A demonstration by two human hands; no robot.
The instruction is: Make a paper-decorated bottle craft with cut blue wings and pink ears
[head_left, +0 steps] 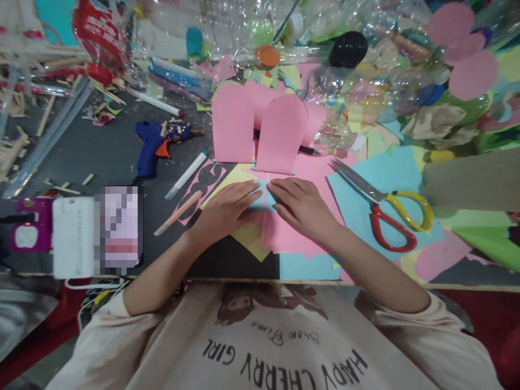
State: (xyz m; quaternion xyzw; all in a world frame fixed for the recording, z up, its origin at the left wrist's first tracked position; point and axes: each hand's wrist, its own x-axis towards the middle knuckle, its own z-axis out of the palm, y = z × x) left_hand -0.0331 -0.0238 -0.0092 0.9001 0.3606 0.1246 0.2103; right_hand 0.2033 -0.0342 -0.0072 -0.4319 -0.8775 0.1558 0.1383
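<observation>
Small blue paper piece (263, 199) sits dead centre in front of me on the pink sheet (282, 238), pinned from 2 sides. My left hand (227, 208) comes in from the left and my right hand (303, 208) from the right, fingertips nearly meeting over it. Both hands lie flat, fingers straight, gripping nothing. Scissors (376, 201) lie nearer my right hand.

The paper (284, 233) is seen to be matt and smooth, the surface (109, 157) dark and matt. The scissors (382, 208) are made of bare metal with glossy plastic handles, the bottles (244, 21) of clear, shiny plastic.
</observation>
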